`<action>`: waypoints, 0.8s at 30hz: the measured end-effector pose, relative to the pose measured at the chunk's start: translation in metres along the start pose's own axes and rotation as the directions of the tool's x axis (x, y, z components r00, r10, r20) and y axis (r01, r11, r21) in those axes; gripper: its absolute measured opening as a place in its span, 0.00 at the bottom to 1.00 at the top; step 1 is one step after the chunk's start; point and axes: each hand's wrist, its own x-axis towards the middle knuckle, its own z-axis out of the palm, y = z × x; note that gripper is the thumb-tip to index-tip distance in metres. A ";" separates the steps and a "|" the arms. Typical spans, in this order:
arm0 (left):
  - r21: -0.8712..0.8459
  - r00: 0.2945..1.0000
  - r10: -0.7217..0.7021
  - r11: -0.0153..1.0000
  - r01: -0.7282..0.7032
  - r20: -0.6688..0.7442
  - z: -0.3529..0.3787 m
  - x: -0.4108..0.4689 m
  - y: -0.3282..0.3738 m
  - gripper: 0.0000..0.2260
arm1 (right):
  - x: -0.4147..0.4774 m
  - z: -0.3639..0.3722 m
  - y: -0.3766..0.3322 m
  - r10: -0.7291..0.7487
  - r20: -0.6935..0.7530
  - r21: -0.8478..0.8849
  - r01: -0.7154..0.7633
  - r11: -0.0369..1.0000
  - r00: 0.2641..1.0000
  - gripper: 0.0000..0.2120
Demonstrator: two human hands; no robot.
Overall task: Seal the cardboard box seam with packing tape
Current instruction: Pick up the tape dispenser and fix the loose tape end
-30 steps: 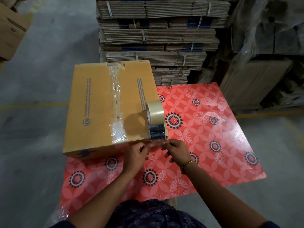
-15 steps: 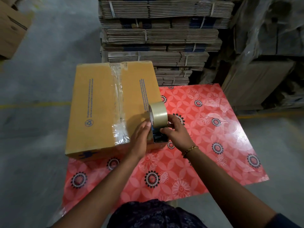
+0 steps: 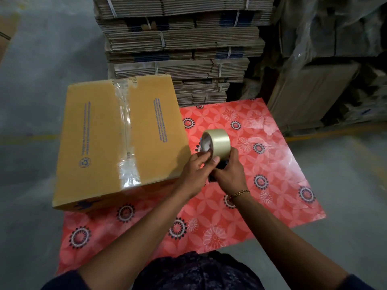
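A closed yellow-brown cardboard box (image 3: 92, 141) lies on the left part of a red flowered table (image 3: 272, 176). Clear tape runs along its centre seam (image 3: 125, 130) and folds over the near edge. A tape dispenser with a roll of packing tape (image 3: 218, 141) is held in the air just right of the box's near right corner. My right hand (image 3: 229, 172) grips the dispenser from below. My left hand (image 3: 195, 172) holds it too, its fingertips at the side of the roll. The dispenser's body is mostly hidden by my hands.
Tall stacks of strapped flat cardboard (image 3: 180, 38) stand right behind the table. Plastic-wrapped goods (image 3: 335, 49) and a leaning carton fill the right side. Grey concrete floor (image 3: 33, 59) lies to the left, with another carton at the far left edge.
Both hands rose from the table's near edge to the dispenser on the box's right corner, took hold of it and lifted it off the box to the right.
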 end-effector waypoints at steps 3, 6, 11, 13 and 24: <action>0.148 0.992 0.011 0.989 -0.030 0.129 0.025 0.017 0.007 0.26 | 0.019 -0.030 0.029 0.107 -0.007 0.079 -0.106 0.991 0.994 0.25; 0.406 0.983 0.161 0.896 -0.182 0.086 0.030 0.036 0.012 0.28 | 0.042 -0.057 0.052 0.203 0.053 0.257 -0.210 0.943 0.978 0.26; 0.897 0.891 0.433 0.436 -0.074 -0.137 -0.011 0.062 -0.010 0.24 | 0.086 -0.096 0.083 0.292 0.101 0.340 -0.309 0.888 0.951 0.24; 0.944 0.916 0.378 0.329 0.003 -0.135 -0.022 0.068 -0.024 0.23 | 0.101 -0.106 0.091 0.349 0.128 0.371 -0.371 0.851 0.928 0.20; 0.971 0.924 0.357 0.230 0.058 -0.140 -0.017 0.066 -0.034 0.18 | 0.160 -0.125 0.118 0.458 0.255 0.446 -0.524 0.726 0.851 0.14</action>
